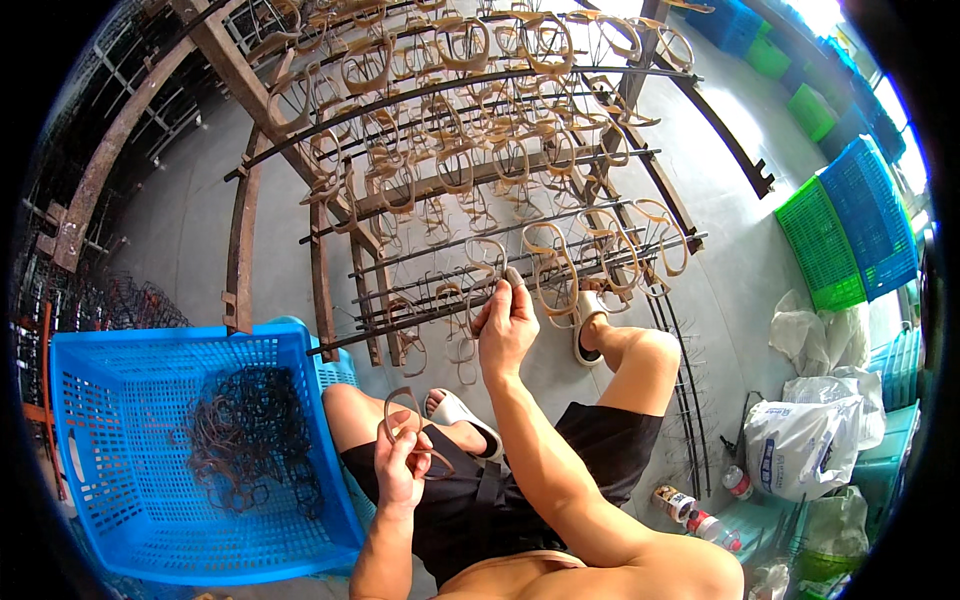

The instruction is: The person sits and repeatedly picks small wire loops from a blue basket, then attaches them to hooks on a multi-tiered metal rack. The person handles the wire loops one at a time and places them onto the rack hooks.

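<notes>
My left hand [399,472] is closed on a brown eyeglass frame [441,458], held upright over my lap beside the blue basket. Stretched forward, my right hand [507,325] pinches at a pale eyeglass frame [486,243] on the lowest rods of the rack; its fingertips partly cover the spot they grip. A light covering shows on one fingertip. Just right of that hand hang larger tan eyeglass frames [550,262]. Rows of similar frames hang on dark rods [420,85] across the wooden rack [262,110].
At my left stands a blue basket [95,350] holding a tangle of dark frames [255,440]. Green and blue crates [825,240] line the right side. Nearer on the right are a white plastic bag [800,445] and bottles [705,525]. Spiky rods [690,420] lie by my right leg.
</notes>
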A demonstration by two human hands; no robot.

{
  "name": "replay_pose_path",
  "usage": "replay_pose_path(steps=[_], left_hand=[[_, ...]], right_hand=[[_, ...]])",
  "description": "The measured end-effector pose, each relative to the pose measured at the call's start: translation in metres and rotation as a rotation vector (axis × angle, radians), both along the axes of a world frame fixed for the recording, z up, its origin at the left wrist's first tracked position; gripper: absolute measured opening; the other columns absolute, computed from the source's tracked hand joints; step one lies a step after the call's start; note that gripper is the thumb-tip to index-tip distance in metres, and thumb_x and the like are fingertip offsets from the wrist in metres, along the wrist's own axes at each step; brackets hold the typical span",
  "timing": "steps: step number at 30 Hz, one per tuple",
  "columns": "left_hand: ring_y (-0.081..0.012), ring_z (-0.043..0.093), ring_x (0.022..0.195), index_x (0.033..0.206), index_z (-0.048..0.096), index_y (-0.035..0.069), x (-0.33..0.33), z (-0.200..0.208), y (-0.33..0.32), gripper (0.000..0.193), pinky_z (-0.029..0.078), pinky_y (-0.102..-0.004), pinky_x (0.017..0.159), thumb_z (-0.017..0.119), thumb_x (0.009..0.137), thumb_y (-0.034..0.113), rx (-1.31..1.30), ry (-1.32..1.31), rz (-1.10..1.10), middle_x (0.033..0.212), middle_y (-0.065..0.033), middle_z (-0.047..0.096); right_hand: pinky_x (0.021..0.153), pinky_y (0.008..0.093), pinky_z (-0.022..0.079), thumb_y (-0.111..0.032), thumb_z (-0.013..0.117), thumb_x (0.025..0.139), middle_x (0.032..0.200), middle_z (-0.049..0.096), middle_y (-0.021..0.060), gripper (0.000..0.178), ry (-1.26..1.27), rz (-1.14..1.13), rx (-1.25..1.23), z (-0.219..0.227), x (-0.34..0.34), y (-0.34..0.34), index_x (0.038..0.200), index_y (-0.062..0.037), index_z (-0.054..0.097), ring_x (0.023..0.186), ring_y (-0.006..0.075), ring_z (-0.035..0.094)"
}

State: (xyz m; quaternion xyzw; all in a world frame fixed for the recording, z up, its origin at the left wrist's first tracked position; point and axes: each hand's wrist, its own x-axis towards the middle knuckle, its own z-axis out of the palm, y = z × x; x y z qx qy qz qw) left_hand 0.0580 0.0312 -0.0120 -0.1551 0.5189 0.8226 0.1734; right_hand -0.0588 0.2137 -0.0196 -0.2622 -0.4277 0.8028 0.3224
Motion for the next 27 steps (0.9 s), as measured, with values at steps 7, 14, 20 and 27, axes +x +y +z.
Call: replay_pose_path(steps=[7,14,20,27], left_hand=[[-0.0070,0.047,0.049,0.113,0.049,0.011,-0.001,0.003,0.001,0.028,0.035,-0.0158,0.041,0.054,0.086,0.015,0.007,-0.008,-0.005,0.072,-0.0050,0.058],[-0.0078,0.047,0.052,0.113,0.049,0.009,-0.002,-0.004,-0.001,0.029,0.036,-0.0161,0.044,0.050,0.084,0.010,0.010,0.007,-0.018,0.075,-0.0052,0.058],[-0.0096,0.049,0.059,0.111,0.049,0.008,-0.002,-0.010,-0.007,0.028,0.040,-0.0190,0.051,0.048,0.083,0.006,0.125,0.044,0.003,0.078,-0.0069,0.060],[-0.0101,0.055,0.065,0.101,0.050,0.008,-0.003,-0.012,-0.008,0.015,0.043,-0.0203,0.055,0.054,0.087,0.005,0.128,0.141,0.008,0.092,-0.0138,0.065]], right_hand=[[0.034,0.0221,0.033,-0.018,0.051,0.094,0.051,0.044,-0.0020,0.016,-0.022,0.020,0.094,-0.003,-0.003,0.004,0.094,-0.0030,0.057,0.038,0.0057,0.039],[0.037,0.0214,0.037,-0.017,0.053,0.093,0.051,0.043,-0.0035,0.023,-0.101,0.192,0.218,-0.003,0.003,0.000,0.110,-0.0028,0.059,0.041,0.0040,0.041],[0.039,0.0234,0.039,-0.016,0.056,0.092,0.054,0.048,-0.0020,0.029,-0.198,0.152,0.569,0.001,0.002,0.002,0.117,-0.0029,0.058,0.044,0.0034,0.044],[0.038,0.0222,0.039,-0.017,0.056,0.091,0.053,0.048,-0.0022,0.024,-0.271,0.244,0.621,0.005,0.005,0.023,0.109,-0.0026,0.061,0.042,0.0043,0.045]])
